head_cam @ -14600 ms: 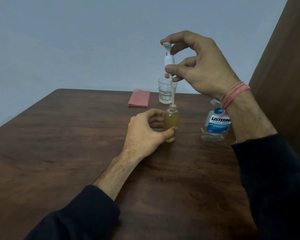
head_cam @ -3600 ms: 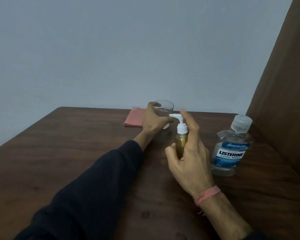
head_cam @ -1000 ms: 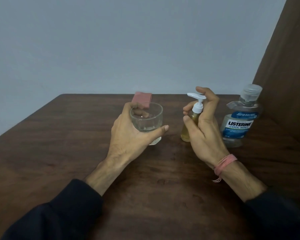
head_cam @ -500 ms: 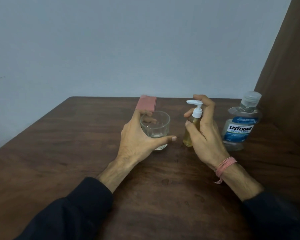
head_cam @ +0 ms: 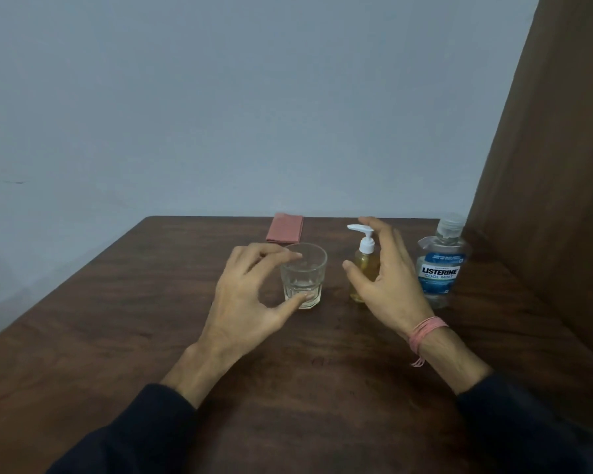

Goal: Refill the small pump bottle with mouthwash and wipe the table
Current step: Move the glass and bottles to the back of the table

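Both hands loose and open: left hand (head_cam: 243,302) around the glass (head_cam: 303,280), right hand (head_cam: 386,282) beside the pump bottle (head_cam: 364,265), gripping nothing.

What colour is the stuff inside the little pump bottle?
Yellowish-amber liquid in the small pump bottle, with a white pump top; the head view shows it.

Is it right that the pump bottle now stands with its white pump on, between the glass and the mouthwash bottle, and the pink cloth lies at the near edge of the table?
Not quite. In the head view the pink cloth lies at the far edge of the table, behind the glass. The rest holds: pump bottle, pump on, stands between the glass and the mouthwash bottle.
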Available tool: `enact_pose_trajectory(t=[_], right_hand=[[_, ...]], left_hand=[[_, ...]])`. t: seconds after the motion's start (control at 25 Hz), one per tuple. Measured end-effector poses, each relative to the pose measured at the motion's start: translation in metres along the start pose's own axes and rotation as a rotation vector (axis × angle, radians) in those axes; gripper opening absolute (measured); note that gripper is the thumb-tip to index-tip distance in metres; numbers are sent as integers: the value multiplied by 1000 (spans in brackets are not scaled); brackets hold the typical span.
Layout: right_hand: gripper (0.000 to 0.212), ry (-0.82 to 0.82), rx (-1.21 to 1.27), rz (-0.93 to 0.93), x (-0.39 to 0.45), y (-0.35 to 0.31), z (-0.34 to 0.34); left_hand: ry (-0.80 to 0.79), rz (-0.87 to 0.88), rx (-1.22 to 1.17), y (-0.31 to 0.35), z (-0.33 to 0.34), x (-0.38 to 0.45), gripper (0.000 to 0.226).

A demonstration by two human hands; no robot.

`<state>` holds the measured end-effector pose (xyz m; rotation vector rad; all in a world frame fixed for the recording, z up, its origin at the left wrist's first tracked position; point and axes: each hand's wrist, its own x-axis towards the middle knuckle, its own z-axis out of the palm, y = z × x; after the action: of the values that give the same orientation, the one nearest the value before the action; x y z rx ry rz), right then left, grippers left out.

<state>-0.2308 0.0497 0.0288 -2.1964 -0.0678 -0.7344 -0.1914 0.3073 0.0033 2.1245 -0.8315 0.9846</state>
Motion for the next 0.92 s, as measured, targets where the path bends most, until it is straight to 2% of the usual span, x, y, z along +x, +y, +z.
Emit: enact_pose_trajectory(t=[0.08,0.2,0.36,0.6,0.92], right_hand=[[76,-8,-57,-16,1,-5,-8],[75,-18,-225,-59,6,-10,-23],[68,-31,-479,-185,19,-12,-38],[70,-120,-557,-171,32,-22,-40],[74,-104,-586,-85,34,-25,-27]], left_hand=[[-1,118,79,2,-1,-3,47],[-3,143,123,7,7,2,33],[-27,59,124,5,23,23,29],[-178,-100,186,-6,72,88,14],[-272,-150,337,-39,146,160,25]])
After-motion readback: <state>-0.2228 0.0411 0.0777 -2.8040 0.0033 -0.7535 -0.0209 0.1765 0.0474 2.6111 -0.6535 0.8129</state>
